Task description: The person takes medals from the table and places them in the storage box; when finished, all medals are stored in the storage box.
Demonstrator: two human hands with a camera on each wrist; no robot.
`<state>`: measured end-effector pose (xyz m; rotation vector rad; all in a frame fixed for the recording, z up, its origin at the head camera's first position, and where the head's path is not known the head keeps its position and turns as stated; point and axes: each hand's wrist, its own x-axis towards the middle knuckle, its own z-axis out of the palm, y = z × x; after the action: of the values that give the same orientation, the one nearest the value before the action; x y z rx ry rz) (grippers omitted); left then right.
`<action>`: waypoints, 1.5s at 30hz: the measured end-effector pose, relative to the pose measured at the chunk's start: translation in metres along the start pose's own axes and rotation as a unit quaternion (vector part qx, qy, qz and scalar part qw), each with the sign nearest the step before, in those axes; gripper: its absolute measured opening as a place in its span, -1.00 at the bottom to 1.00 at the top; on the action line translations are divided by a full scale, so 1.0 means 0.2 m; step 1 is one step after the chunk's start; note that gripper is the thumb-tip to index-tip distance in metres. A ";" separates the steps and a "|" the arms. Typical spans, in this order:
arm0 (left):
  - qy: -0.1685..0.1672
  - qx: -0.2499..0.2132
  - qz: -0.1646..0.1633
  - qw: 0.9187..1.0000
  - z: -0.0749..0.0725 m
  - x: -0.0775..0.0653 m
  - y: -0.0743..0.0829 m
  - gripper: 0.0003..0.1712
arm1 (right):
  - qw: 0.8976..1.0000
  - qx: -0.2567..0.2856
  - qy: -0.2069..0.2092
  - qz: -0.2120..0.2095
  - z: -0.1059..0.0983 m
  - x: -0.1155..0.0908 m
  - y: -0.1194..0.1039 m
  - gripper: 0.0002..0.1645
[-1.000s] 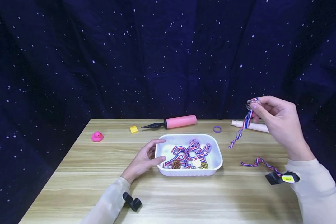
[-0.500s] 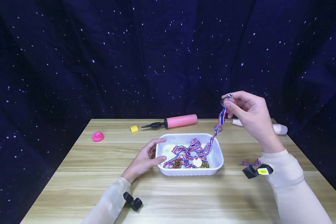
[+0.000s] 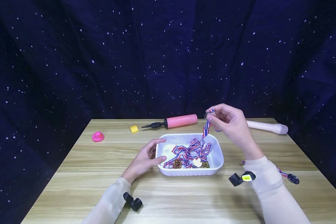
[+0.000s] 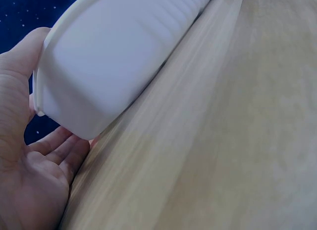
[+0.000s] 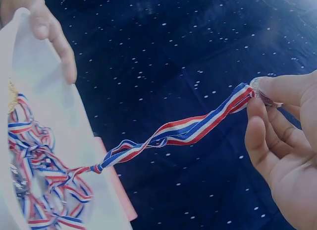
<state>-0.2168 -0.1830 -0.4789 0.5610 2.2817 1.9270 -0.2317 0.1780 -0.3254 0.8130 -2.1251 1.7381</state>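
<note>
In the head view a white plastic tub [image 3: 189, 172] stands on the table, with tangled red-white-blue ribbons [image 3: 182, 151] and several medals [image 3: 177, 164] in it. My left hand [image 3: 142, 162] grips the tub's left end, thumb at the rim and fingers along the outer wall [image 4: 109, 56]. Above the tub's far right side, my right hand [image 3: 232, 127] pinches a silver-coloured medal [image 3: 208, 115] between thumb and fingers. The medal's twisted ribbon [image 5: 193, 125] hangs down into the tub, its lower end over the other ribbons.
Another medal [image 3: 293, 178] lies right of the right sleeve, its ribbon partly hidden. Along the back are a pink hand pump [image 3: 182, 121], a yellow block [image 3: 134, 129] and a white tube [image 3: 264, 126]. A pink rubber duck [image 3: 97, 136] sits at left. A dark starry curtain hangs behind.
My right hand has carried the medal leftward from the table's right side, then lower, bringing its ribbon into the tub. The left hand and tub have stayed put.
</note>
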 end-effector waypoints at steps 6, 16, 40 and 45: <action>-0.002 -0.003 0.003 1.000 0.00 0.00 0.00 -0.19 | 0.999 -0.025 -0.012 0.019 0.05 -0.03 0.06 -0.83; -0.001 -0.011 0.001 1.000 0.00 0.00 0.00 -0.19 | 0.991 -0.063 -0.086 0.081 0.13 -0.08 0.17 -0.75; 0.002 0.001 -0.004 1.000 0.00 0.00 0.00 -0.19 | 0.958 -0.114 -0.238 0.114 0.21 -0.17 0.30 -0.79; 0.000 -0.001 -0.007 1.000 0.00 0.00 0.01 -0.19 | 0.960 -0.146 -0.218 0.095 0.16 -0.17 0.28 -0.76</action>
<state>-0.2165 -0.1828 -0.4777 0.5427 2.2778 1.9217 -0.2332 0.1616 -0.3963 1.0050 -2.7487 1.3644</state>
